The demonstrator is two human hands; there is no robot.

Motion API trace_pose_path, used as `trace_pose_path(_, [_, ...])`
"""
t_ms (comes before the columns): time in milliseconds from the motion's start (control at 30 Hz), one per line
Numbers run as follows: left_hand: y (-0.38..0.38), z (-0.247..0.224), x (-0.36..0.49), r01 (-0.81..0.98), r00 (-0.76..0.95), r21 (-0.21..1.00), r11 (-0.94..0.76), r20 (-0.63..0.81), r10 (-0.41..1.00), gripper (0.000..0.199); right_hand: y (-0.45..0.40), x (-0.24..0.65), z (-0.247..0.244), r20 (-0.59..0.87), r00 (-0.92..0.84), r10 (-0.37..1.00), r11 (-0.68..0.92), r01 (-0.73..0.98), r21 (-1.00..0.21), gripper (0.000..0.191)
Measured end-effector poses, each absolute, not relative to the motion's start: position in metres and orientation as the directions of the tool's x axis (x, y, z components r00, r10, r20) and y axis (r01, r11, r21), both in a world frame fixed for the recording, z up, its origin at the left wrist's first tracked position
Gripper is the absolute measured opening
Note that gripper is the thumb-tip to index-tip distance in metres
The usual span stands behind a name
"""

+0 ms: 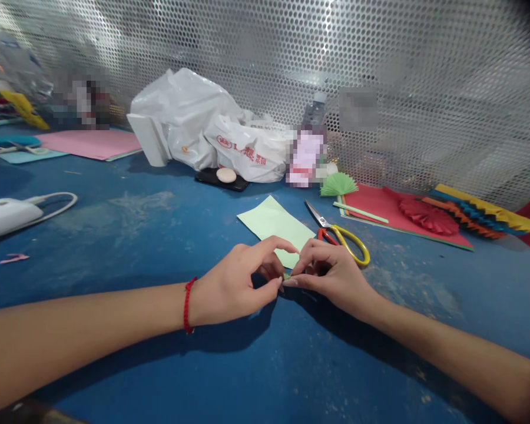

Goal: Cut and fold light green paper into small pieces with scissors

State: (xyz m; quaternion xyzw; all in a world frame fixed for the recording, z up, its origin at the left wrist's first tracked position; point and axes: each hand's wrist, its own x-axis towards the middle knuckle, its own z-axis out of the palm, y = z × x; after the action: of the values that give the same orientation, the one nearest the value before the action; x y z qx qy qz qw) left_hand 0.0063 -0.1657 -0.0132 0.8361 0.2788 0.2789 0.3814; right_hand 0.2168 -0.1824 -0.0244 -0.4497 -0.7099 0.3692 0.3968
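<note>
Head view: my left hand and right hand are pointing inward, nearly touching, both pinching a small green piece.

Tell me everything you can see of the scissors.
The scissors lie on the blue table, just right of the pale green sheet. The blades look metallic and closed, tips pointing away from the person and leftward, with a round pivot behind them. One handle is red, the other a yellow loop; both look plastic or coated. The right hand hides part of the handles; whether it touches them is unclear.
</note>
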Motion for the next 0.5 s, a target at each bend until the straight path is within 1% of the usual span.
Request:
trace_pose_path(67, [-0.1667, -0.0125, 0.0066, 0.235, 0.685, 0.793, -0.562, 0.275, 0.675, 0.047, -0.1823, 0.2164, -0.0239, 0.237, -0.282, 0.930, 0.329, 0.350, -0.877, 0.022])
trace_pose_path(133, [-0.1671, -0.0123, 0.0070, 0.218, 0.681, 0.802, -0.557, 0.284, 0.675, 0.048, -0.1821, 0.2160, -0.0237, 0.252, -0.283, 0.926, 0.345, 0.359, -0.867, 0.021])
trace_pose_path(333, [-0.1644, -0.0154, 0.0064, 0.232, 0.681, 0.817, -0.528, 0.251, 0.688, 0.032, -0.1838, 0.2162, -0.0242, 0.276, -0.289, 0.917, 0.372, 0.363, -0.854, 0.021])
trace_pose_path(500, [-0.1597, -0.0185, 0.0060, 0.221, 0.689, 0.805, -0.550, 0.270, 0.672, 0.032, -0.1834, 0.2160, -0.0251, 0.262, -0.285, 0.922, 0.358, 0.367, -0.858, 0.020])
